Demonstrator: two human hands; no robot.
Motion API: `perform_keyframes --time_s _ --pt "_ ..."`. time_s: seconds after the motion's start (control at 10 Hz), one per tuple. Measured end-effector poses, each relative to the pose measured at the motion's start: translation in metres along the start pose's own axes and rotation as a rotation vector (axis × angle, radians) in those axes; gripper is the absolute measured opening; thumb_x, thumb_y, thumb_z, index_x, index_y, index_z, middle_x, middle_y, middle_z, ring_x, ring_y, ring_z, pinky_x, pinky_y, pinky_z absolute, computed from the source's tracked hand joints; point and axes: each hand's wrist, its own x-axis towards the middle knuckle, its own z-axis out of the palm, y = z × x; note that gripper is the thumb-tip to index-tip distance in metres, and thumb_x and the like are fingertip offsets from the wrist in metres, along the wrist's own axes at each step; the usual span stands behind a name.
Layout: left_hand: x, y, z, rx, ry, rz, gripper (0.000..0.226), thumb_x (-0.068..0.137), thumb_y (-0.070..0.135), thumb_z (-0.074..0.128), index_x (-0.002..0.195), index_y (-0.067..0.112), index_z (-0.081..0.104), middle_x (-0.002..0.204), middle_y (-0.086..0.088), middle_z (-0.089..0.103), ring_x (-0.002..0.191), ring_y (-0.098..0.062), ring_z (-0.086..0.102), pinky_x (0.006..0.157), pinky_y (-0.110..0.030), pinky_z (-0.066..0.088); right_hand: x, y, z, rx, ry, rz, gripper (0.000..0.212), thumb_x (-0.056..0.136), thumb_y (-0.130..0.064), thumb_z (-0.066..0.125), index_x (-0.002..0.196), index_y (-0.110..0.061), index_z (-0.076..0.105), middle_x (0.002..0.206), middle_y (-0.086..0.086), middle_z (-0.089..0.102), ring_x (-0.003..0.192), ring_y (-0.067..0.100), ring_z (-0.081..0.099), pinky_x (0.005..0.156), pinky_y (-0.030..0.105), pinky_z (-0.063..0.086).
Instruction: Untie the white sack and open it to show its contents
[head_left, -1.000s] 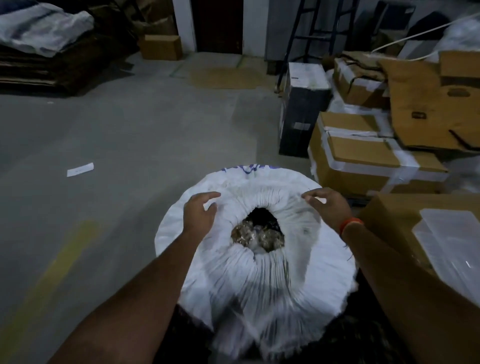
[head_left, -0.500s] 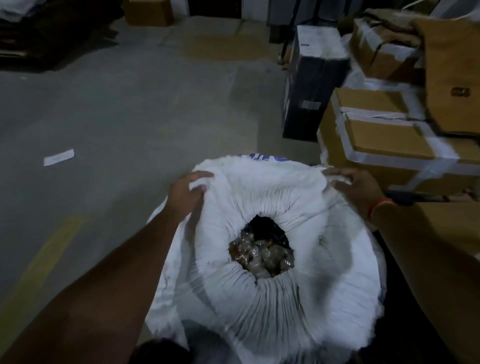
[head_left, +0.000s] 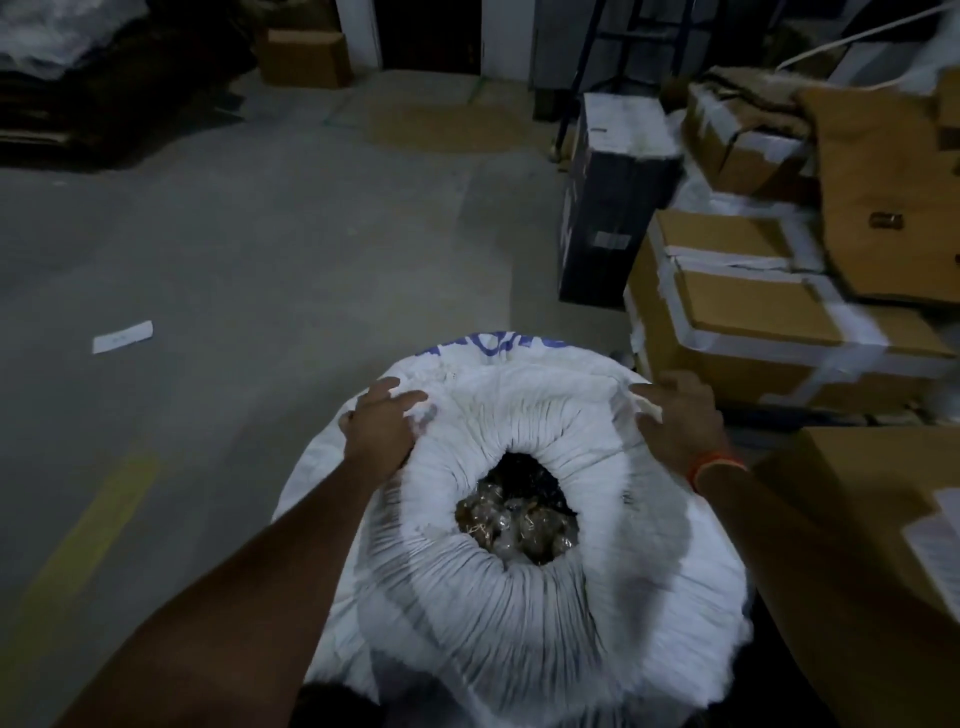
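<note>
A big white woven sack (head_left: 519, 597) stands upright on the floor right below me, with blue print on its far side. Its top is rolled outward into a thick ring around a round mouth. Inside the mouth lie small shiny clear-wrapped brownish pieces (head_left: 519, 519). My left hand (head_left: 382, 423) grips the rolled rim at the far left. My right hand (head_left: 675, 421), with an orange band at the wrist, presses on the rim at the far right, fingers spread over the fabric.
Taped cardboard boxes (head_left: 753, 312) are stacked close on the right, with a dark box (head_left: 608, 208) behind them and another carton (head_left: 883, 519) beside my right arm. A white paper slip (head_left: 122, 336) lies on the grey concrete floor at left. A yellow floor line (head_left: 93, 530) runs near left.
Both hands have slid outward and farther along the rolled rim. The mouth of the sack has widened and more of the wrapped pieces show.
</note>
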Motion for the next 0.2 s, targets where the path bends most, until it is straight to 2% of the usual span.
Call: perform_keyframes --time_s 0.1,0.2 --pt "-0.028 0.015 -0.021 -0.245 0.086 0.185 0.034 0.099 0.021 0.06 0.131 0.016 0.07 0.135 -0.009 0.066 0.121 -0.031 0.066 0.104 -0.036 0.051 -0.046 -0.03 -0.018 0.327 0.149 -0.126 0.026 0.089 -0.015 0.073 0.114 -0.016 0.075 0.112 0.009 0.063 0.108 0.029 0.061 0.095 0.035 0.047" --pt "-0.07 0.043 -0.046 -0.473 0.02 0.215 0.023 0.101 0.021 0.066 0.123 0.023 0.072 0.128 0.004 0.068 0.104 -0.017 0.073 0.088 -0.017 0.05 -0.091 -0.06 -0.032 0.635 0.062 -0.031 0.019 0.095 -0.026 0.068 0.111 -0.019 0.076 0.109 -0.006 0.069 0.102 0.014 0.066 0.09 0.028 0.051"
